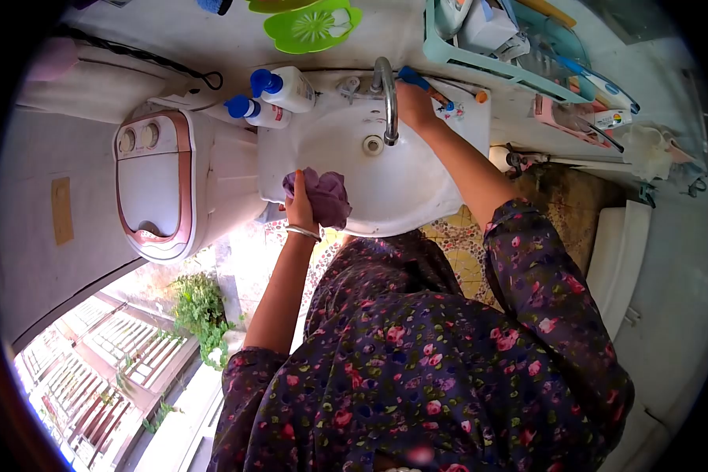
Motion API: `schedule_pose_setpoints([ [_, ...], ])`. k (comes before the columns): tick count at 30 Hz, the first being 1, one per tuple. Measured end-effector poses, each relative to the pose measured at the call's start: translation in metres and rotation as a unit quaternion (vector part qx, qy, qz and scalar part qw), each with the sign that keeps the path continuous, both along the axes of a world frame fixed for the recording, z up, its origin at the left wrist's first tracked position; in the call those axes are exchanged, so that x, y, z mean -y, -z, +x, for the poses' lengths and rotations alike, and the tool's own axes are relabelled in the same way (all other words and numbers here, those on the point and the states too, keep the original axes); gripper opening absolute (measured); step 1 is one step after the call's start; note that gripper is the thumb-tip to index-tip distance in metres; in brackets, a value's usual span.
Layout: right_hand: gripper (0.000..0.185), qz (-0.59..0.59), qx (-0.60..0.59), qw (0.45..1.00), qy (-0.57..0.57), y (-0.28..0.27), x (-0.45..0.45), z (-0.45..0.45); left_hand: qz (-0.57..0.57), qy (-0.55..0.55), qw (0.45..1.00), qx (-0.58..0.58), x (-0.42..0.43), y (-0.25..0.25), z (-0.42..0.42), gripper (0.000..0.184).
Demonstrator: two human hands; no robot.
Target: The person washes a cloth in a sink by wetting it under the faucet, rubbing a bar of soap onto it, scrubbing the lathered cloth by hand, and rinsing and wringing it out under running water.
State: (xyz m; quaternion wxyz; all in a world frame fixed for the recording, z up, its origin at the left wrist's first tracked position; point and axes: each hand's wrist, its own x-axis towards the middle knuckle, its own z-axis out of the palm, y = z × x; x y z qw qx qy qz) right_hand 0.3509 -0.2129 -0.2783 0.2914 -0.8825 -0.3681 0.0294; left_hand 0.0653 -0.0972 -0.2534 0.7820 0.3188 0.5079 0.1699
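My left hand [298, 206] grips a crumpled purple cloth [328, 197] over the front left rim of the white washbasin [354, 177]. Part of the cloth hangs over the basin. My right hand [411, 104] is at the back of the basin, just right of the curved metal tap [389, 102]. Its fingers are hidden, so what they touch does not show. A blue-handled item [425, 82] lies right behind that hand on the basin's back ledge. The drain [373, 145] is visible below the tap, and no water stream can be made out.
Two white bottles with blue pump tops, one large [293, 89] and one small [269, 115], stand at the back left. A washing machine [156, 181] is on the left. Above are a green dish [311, 27] and a teal rack [480, 53] with toiletries.
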Motion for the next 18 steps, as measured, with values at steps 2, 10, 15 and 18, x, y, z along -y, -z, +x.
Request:
schedule_pose_setpoints([
  [2,0.020,-0.033,0.016,0.999,0.007,-0.002,0.018,0.010,-0.002,-0.004,1.000,0.008,0.001,0.001,0.001,0.052],
  [10,0.026,-0.078,-0.147,0.984,-0.067,0.002,0.008,-0.023,-0.050,-0.005,0.998,0.032,0.004,0.020,0.002,0.047],
  [15,0.019,-0.199,-0.096,0.975,-0.017,0.013,0.011,-0.012,-0.039,0.005,0.999,0.031,0.006,0.014,0.008,0.049],
  [18,0.019,-0.178,-0.016,0.984,0.022,0.021,0.028,-0.011,-0.056,0.017,0.998,0.039,0.005,0.012,0.007,0.048],
])
